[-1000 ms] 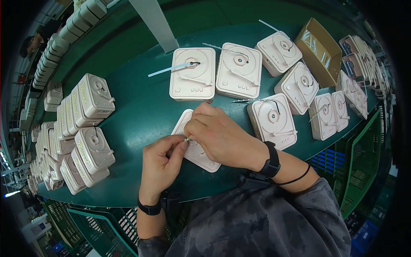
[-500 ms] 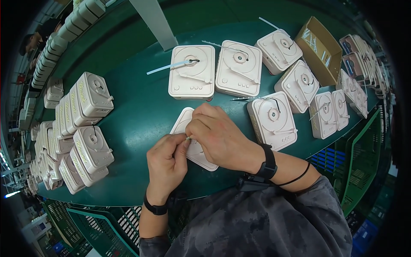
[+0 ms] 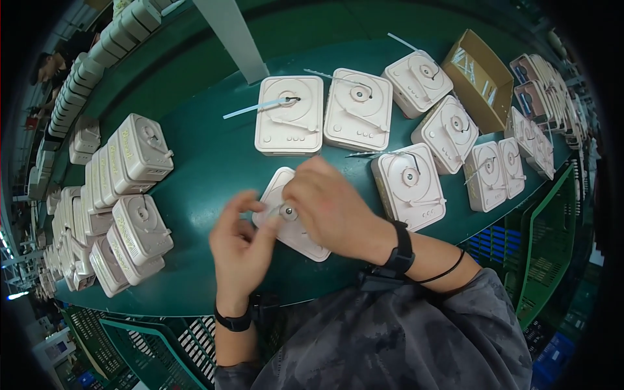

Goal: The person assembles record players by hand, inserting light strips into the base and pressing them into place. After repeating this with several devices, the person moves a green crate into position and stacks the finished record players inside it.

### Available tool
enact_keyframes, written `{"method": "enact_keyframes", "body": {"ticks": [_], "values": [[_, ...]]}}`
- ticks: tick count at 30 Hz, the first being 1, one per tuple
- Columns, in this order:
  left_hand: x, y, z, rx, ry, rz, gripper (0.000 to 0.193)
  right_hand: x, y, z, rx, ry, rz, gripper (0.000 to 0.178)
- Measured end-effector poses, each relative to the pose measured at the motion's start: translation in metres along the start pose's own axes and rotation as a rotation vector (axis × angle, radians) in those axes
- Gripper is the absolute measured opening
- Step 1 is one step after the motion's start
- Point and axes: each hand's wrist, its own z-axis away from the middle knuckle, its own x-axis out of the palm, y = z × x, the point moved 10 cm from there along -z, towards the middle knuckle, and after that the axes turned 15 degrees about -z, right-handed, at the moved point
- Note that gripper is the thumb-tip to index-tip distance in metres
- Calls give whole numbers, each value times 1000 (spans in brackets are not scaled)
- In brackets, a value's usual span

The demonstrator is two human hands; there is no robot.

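- Green worktable (image 3: 214, 162), curved edge; green crates (image 3: 552, 240) below at rt.
- Pale turntable-shaped casing (image 3: 296, 231) lies flat, front-centre.
- Right hand (image 3: 331, 211) fingers pinched on its small knob (image 3: 286, 211).
- Left hand (image 3: 242, 244) blurred, fingers apart, just beside casing.
- More casings (image 3: 289, 116) behind + stacked at left.

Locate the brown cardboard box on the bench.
In the head view the cardboard box lies at the upper right of the green bench, between a white player unit and a row of upright units.
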Motion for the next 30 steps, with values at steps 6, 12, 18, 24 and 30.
{"method": "enact_keyframes", "body": {"ticks": [6,12,18,24,30], "values": [[-18,-24,16,-141,113,1351,45,-29,-45,3,-30,145,58,23],[-3,5,18,-82,47,1630,48,29,-40,35,245,-185,-399,18],[9,-2,25,-176,64,1655,49,28,-21,45,470,-198,-577,11],[27,21,33,-647,462,1254,46,30,-5,55,656,-52,-868,14],[-4,-28,15,-114,326,1046,26,-12,-22,45,417,-160,-218,46]]}}
